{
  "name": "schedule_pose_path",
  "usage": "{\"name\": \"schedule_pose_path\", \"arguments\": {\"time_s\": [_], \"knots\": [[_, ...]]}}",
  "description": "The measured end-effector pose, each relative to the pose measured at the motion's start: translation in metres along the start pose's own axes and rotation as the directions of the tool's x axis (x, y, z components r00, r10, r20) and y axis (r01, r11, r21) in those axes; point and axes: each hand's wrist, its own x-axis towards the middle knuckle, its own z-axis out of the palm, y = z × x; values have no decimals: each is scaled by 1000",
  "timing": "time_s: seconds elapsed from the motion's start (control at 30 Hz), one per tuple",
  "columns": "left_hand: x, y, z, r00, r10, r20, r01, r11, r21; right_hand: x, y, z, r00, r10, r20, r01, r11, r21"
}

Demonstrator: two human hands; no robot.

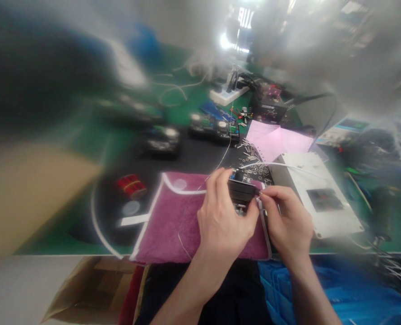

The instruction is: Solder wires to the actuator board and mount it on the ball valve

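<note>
My left hand (220, 219) is wrapped round a small black boxy electronic module (241, 190), fingers on its far left side and thumb along the near edge. Bits of circuitry show at the module's top and underside. At its right end, my right hand (288, 221) is closed in a pinch against the corner. What lies between those fingertips is too small to make out. Both hands are over a purple cloth (173, 221) with white edging. A white cable (281, 165) runs just behind the module.
Metal standoffs and nuts (254, 162) lie scattered behind the hands. Similar modules (227, 128) stand farther back. To the right sits a white metal box (317, 194); pink papers (281, 140) lie behind it. A red spool-like item (131, 185) is at left, blue crates (288, 284) below.
</note>
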Motion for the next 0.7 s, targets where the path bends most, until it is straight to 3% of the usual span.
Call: {"name": "schedule_pose_path", "arguments": {"time_s": [0.13,0.2,0.43,0.7], "knots": [[1,-6,-2,1000,1,-21,-1,1000,-13,-10,4,7,985,169,-21,-164,974,158],[1,-9,-4,1000,-10,-28,9,999,-42,-15,4,9,981,192,9,-189,957,220],[5,-26,-17,979,-185,90,204,933,-298,-15,-7,11,995,28,100,-50,972,229],[9,-45,-25,966,-203,161,257,840,-477,-4,-20,18,981,-142,130,114,973,201]]}}
